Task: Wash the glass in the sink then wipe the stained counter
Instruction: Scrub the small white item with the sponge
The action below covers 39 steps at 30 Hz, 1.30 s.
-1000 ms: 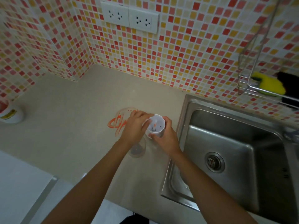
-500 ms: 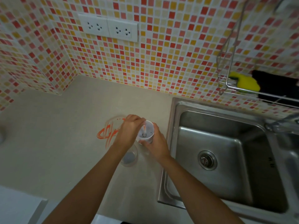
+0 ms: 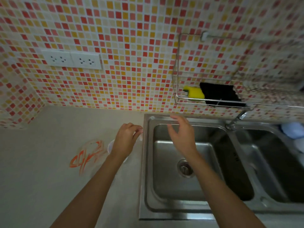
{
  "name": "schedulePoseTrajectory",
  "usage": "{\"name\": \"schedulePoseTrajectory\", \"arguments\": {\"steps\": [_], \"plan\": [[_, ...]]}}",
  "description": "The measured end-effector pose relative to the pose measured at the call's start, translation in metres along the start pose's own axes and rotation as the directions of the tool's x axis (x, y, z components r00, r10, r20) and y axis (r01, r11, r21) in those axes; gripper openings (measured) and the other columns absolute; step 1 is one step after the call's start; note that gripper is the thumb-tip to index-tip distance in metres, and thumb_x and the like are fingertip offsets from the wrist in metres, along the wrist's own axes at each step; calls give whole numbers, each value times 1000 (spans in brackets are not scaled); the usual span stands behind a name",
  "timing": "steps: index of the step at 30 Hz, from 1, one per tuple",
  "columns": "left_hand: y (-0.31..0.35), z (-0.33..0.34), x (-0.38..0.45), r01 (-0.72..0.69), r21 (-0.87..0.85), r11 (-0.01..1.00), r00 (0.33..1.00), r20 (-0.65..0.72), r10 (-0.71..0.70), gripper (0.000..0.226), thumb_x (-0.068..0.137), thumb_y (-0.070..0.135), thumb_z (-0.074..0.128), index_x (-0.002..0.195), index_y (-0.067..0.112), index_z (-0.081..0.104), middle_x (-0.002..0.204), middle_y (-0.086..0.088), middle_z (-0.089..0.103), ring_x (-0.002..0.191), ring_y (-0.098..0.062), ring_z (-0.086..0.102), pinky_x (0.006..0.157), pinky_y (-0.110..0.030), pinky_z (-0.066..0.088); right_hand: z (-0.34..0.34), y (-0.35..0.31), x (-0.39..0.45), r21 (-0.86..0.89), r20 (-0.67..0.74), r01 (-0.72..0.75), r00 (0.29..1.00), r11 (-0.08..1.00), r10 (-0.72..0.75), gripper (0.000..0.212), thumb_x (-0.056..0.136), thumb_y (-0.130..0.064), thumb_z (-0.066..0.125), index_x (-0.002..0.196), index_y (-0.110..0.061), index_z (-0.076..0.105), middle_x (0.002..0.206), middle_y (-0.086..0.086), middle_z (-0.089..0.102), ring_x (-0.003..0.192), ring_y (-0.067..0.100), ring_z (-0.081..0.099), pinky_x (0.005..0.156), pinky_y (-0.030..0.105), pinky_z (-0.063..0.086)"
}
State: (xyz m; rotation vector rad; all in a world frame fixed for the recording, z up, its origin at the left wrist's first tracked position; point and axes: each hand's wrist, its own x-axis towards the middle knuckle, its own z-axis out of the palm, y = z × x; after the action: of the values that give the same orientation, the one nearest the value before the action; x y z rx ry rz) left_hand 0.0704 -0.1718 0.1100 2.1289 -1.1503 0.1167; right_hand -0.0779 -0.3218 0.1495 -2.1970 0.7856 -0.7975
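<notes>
Glass (image 3: 111, 146): on counter (image 3: 41, 178) left of sink (image 3: 164, 209) | left hand (image 3: 125, 140) grasps it | right hand (image 3: 181, 137) released, empty, over sink | likely light, slippery, fragile; take by sidewall.

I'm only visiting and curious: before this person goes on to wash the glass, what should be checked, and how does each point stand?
1. Glass held: the left hand covers it on the counter; grip cannot tell.
2. Right hand free: ok, open above the sink, holding nothing.
3. Sink basin free of dishes: ok, only the drain shows.
4. Water running: cannot tell; the faucet is blurred.
5. Sponge within sight: ok, in the wire rack on the wall.
6. Orange stain wiped: not ok, still on the counter.
</notes>
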Motion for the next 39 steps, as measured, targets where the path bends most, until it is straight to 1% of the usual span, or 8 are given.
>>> {"name": "schedulePoseTrajectory", "arguments": {"steps": [6, 13, 15, 19, 23, 28, 35, 39], "plan": [[65, 19, 32, -82, -131, 988, 997, -21, 80, 9, 89, 15, 65, 93, 13, 73, 95, -5, 72, 88, -20, 60, 79, -26, 41, -79, -26, 58, -15, -274, 181, 945, 983, -178, 20, 90, -14, 58, 108, -11, 65, 108, 2, 63, 94, 15, 61, 82, 28, 50], [104, 39, 55, 27, -338, 941, 1000, 24, -20, 7, 87, 16, 68, 93, 15, 72, 90, 4, 71, 83, -10, 66, 80, -19, 52, -79, 11, 139, -340, 96, -40, 992, 940, 77, 43, 92, -35, 55, 132, -18, 49, 141, 15, 39, 125, 33, 41, 101, 42, 41], [111, 43, 58, 56, -354, 933, 998, 15, -54, 8, 85, 10, 69, 92, 12, 72, 89, 3, 70, 79, -6, 64, 76, -6, 47, -76, 17, 157, -397, 194, -88, 965, 914, 177, 45, 91, -39, 56, 131, -18, 49, 145, 17, 32, 125, 36, 39, 100, 44, 42], [119, 55, 58, 113, -384, 917, 992, -11, -127, 11, 83, 0, 68, 91, 8, 72, 90, -1, 70, 81, -6, 63, 72, 0, 43, -78, 21, 177, -404, 303, -48, 935, 913, 184, 27, 89, -31, 62, 100, -15, 44, 94, 3, 50, 95, 27, 49, 80, 34, 39], [125, 65, 59, 143, -367, 919, 985, -35, -167, 12, 87, 2, 65, 95, 8, 72, 91, 6, 67, 80, 1, 61, 75, 1, 42, -88, 21, 169, -111, 128, -87, 987, 990, 101, 19, 89, -15, 59, 105, -18, 49, 94, 2, 56, 83, 22, 57, 55, 24, 38], [128, 82, 60, 256, -405, 878, 958, -16, -287, 10, 88, 13, 66, 96, 14, 72, 91, 2, 72, 82, -11, 67, 80, -21, 51, -109, 21, 101, 105, -182, 234, 960, 967, -212, 31, 88, -18, 64, 118, -21, 62, 117, -3, 60, 106, 11, 51, 89, 18, 40], [158, 113, 49, 378, -580, 721, 898, 40, -439, 8, 88, 14, 67, 90, 12, 74, 78, 7, 71, 70, 1, 65, 71, -14, 50, -93, 98, 26, -134, -60, 275, 957, 952, -284, 35, 93, -33, 49, 120, -18, 66, 121, -2, 63, 104, 22, 55, 93, 14, 28], [178, 137, 47, 485, -677, 554, 825, 144, -547, 6, 87, 16, 68, 88, 13, 73, 80, 1, 72, 80, -14, 67, 82, -27, 52, -90, 129, 24, -235, -95, 185, 973, 954, -212, 29, 89, -19, 60, 117, -14, 67, 117, 3, 67, 98, 26, 56, 91, 10, 24]]}}
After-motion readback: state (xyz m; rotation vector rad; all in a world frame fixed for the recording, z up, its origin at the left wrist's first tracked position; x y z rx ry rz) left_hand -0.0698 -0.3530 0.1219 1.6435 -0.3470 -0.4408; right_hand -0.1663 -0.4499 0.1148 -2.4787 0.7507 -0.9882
